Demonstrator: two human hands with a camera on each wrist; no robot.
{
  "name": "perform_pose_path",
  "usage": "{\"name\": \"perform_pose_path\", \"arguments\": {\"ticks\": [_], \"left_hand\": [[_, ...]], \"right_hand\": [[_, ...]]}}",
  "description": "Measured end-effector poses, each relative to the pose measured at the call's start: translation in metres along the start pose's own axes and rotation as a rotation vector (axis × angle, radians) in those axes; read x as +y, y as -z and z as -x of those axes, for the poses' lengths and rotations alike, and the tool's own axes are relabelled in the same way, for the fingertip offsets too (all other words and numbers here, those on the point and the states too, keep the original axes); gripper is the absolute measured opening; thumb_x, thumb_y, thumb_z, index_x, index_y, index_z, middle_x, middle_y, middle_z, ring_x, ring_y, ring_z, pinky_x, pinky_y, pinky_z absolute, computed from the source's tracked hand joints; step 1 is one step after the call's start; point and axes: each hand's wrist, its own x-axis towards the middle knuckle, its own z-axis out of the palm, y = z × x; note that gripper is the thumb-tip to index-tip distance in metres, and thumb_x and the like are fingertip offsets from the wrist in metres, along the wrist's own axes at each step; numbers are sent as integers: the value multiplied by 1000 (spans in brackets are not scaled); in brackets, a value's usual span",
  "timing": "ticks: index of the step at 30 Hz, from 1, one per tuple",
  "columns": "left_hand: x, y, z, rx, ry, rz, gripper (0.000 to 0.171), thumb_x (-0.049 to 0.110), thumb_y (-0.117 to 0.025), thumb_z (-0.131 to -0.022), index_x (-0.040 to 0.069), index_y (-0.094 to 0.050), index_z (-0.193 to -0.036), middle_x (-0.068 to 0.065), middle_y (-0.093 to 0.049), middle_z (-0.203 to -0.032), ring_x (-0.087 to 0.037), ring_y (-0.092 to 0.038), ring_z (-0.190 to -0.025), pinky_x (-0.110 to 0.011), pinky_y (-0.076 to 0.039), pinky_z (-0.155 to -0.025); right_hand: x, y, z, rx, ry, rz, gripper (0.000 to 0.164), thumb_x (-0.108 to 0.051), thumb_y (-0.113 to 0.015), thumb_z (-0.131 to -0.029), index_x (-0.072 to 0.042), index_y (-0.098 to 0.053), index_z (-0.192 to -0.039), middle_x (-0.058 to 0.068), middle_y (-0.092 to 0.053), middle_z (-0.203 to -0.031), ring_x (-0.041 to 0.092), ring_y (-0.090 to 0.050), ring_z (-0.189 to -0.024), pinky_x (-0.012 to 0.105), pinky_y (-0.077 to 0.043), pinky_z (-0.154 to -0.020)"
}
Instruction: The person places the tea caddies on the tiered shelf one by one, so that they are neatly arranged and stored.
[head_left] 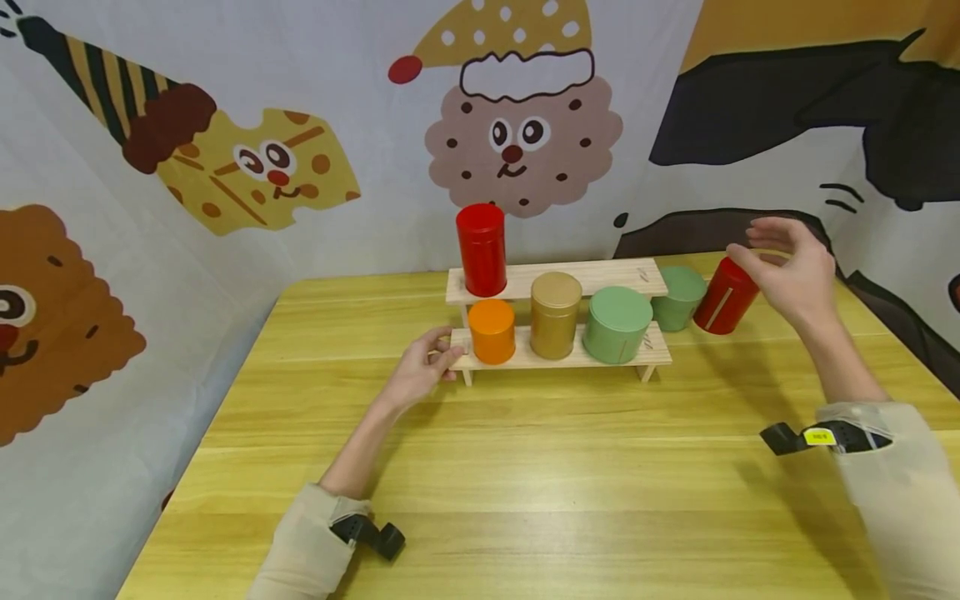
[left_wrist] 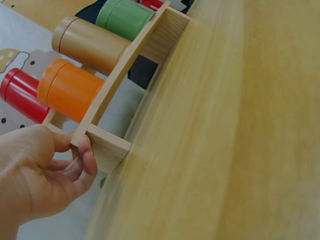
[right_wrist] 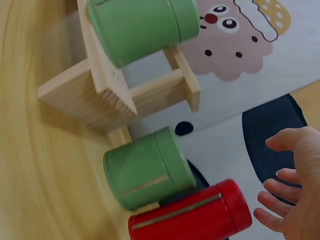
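My left hand (head_left: 423, 367) pinches the left end of the lower board of a two-step wooden rack (left_wrist: 112, 80), thumb on top and fingers curled below. My right hand (head_left: 798, 271) is raised with loosely bent fingers beside the top of a red canister (head_left: 726, 297) on the table; the right wrist view shows a gap between its fingers and the lid. An orange canister (head_left: 492, 332), a gold canister (head_left: 556, 315) and a green canister (head_left: 617, 325) stand on the lower step. Another red canister (head_left: 482, 250) stands on the upper step's left end.
A second green canister (head_left: 678, 297) stands on the table between the rack's right end and the red canister there. Behind the wooden table (head_left: 525, 475) hangs a cloth (head_left: 360, 75) printed with cartoon figures.
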Motion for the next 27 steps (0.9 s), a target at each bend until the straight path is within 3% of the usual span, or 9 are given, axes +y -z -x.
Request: {"name": "perform_pose_path", "arguments": {"ticks": [5,16,23,27], "left_hand": [[1,0,0,0,-3,-3,59,15,-57,-105,-8,-31,-153,-21,-56,-113,-21,-62,-75,-42,-61,-81],[3,0,-1,-4,27,6,57,10,-54,-106,-9,-29,-153,-21,-55,-112,-31,-62,-80,-55,-58,-87],[28,-2,13,-12,17,3,54,6,-53,-106,-13,-30,-151,-23,-55,-110,-34,-62,-80,-55,-58,-87],[33,-2,16,-10,4,-3,54,5,-53,-106,-14,-30,-150,-22,-56,-109,-35,-62,-79,-50,-59,-84]], "right_hand": [[12,4,3,-21,-37,35,58,-35,-64,-99,-8,-47,-148,12,-52,-138,15,-49,-121,26,-43,-110],[31,6,8,-83,-86,91,67,-41,-62,-100,-5,-39,-152,24,-45,-147,38,-43,-129,34,-40,-115],[40,2,11,-122,-101,85,74,-42,-64,-98,-2,-35,-153,26,-41,-147,46,-44,-124,38,-45,-110],[43,-1,12,-137,-100,89,78,-41,-65,-97,-1,-31,-155,28,-40,-150,48,-44,-125,40,-47,-105]]}}
